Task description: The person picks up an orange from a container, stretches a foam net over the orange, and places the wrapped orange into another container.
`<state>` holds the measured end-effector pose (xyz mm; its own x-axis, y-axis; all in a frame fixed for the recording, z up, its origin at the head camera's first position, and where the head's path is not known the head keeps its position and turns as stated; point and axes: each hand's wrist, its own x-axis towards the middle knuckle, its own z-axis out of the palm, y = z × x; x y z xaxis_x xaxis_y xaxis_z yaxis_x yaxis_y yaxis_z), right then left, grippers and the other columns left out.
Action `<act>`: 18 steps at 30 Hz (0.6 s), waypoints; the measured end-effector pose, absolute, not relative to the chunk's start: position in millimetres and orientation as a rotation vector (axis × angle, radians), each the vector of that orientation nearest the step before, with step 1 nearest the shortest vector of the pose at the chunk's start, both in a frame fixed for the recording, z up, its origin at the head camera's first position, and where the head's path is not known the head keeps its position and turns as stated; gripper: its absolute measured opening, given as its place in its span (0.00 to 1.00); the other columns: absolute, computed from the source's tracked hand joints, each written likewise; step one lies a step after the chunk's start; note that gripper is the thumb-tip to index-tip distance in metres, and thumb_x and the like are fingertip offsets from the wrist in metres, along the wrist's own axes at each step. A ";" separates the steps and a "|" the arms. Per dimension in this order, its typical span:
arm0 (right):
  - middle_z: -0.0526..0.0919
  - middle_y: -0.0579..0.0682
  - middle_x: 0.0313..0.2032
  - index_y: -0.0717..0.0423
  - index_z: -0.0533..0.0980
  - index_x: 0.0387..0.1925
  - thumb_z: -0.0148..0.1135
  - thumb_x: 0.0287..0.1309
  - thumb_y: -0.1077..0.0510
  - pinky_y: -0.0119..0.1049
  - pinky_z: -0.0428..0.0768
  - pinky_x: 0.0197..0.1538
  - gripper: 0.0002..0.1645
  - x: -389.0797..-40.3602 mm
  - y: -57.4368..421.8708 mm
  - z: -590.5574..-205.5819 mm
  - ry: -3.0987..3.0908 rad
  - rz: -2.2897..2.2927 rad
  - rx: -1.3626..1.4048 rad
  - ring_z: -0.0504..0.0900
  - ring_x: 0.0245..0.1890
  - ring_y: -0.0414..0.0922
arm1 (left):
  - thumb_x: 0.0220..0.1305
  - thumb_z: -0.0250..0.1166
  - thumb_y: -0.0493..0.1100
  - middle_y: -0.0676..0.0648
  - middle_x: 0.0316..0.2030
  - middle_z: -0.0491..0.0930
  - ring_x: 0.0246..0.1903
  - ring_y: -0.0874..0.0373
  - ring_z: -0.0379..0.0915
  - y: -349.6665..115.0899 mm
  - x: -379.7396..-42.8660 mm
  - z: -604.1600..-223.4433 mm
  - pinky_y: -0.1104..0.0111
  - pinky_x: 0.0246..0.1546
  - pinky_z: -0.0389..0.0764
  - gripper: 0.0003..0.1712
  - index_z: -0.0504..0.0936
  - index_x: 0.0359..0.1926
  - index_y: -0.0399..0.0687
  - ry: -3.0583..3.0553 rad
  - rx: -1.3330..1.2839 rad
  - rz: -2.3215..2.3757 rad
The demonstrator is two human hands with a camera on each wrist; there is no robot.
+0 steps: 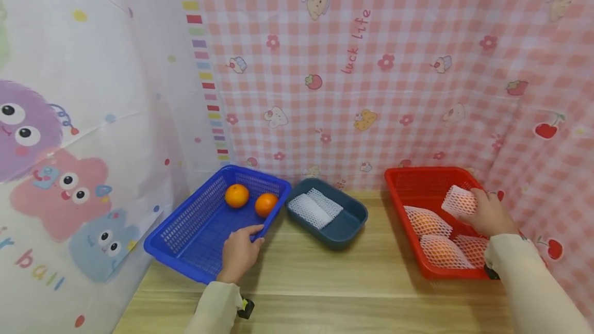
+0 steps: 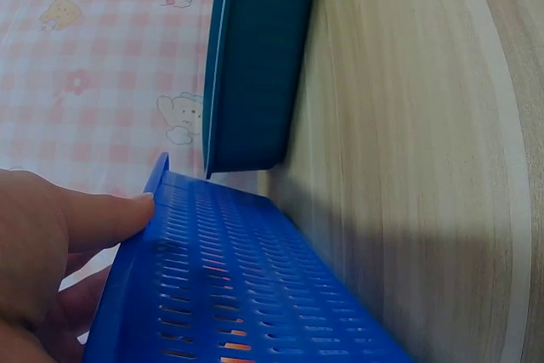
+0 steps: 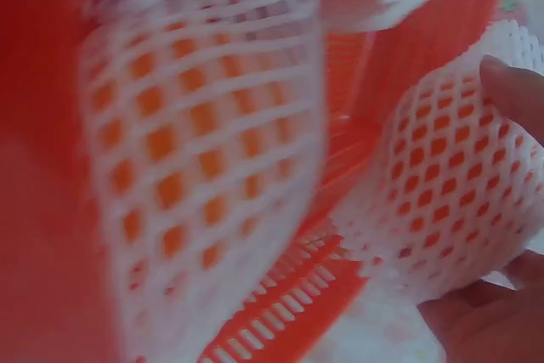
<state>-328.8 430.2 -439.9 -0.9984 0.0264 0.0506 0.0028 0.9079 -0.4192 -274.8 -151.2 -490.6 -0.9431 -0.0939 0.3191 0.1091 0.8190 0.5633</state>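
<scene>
On the right, my right hand (image 1: 494, 213) holds an orange in a white foam net (image 1: 459, 201) above the red basket (image 1: 392, 195). The right wrist view has the thumb and fingers on either side of this net (image 3: 450, 167), with orange-red showing through its holes. Below it in the red basket lie several more netted oranges (image 1: 443, 251). My left hand (image 1: 238, 254) grips the near right rim of the blue basket (image 1: 185, 231), thumb over the edge. Two bare oranges (image 1: 237, 196) sit at that basket's far end.
Between the baskets stands a dark teal tray (image 1: 343, 241) with flattened white foam nets (image 1: 311, 210) in it. All three containers rest on a wood-grain table (image 1: 334, 287). A checked curtain (image 1: 362, 92) hangs behind, and a white printed one (image 1: 125, 143) at the left.
</scene>
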 end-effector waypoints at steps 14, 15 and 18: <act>0.65 0.81 0.51 0.81 0.47 0.60 0.74 0.41 0.34 0.68 0.73 0.44 0.70 -340.4 442.5 -454.0 -3.304 0.827 -0.178 0.69 0.45 0.72 | 0.55 0.72 0.39 0.42 0.47 0.84 0.48 0.40 0.78 -151.5 -274.8 -490.9 0.43 0.56 0.67 0.18 0.87 0.48 0.51 -2.654 -0.023 -0.870; 0.64 0.81 0.51 0.80 0.49 0.61 0.74 0.40 0.34 0.68 0.72 0.44 0.69 -340.7 441.3 -453.3 -3.318 0.794 -0.164 0.68 0.46 0.72 | 0.55 0.72 0.39 0.42 0.47 0.84 0.48 0.40 0.78 -151.5 -274.8 -490.9 0.43 0.57 0.67 0.18 0.87 0.49 0.52 -2.658 -0.020 -0.873; 0.62 0.82 0.55 0.78 0.55 0.63 0.74 0.41 0.35 0.71 0.68 0.46 0.65 -340.9 436.3 -450.3 -3.347 0.716 -0.089 0.65 0.49 0.75 | 0.56 0.72 0.39 0.42 0.47 0.83 0.49 0.40 0.78 -151.1 -274.1 -489.8 0.43 0.59 0.64 0.18 0.87 0.49 0.51 -2.669 -0.011 -0.886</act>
<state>-340.9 436.3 -450.3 -0.9592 -0.0085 -0.2828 0.1079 0.9129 -0.3936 -274.1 -151.1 -489.8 -0.9461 -0.0950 0.3096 0.1089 0.8070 0.5805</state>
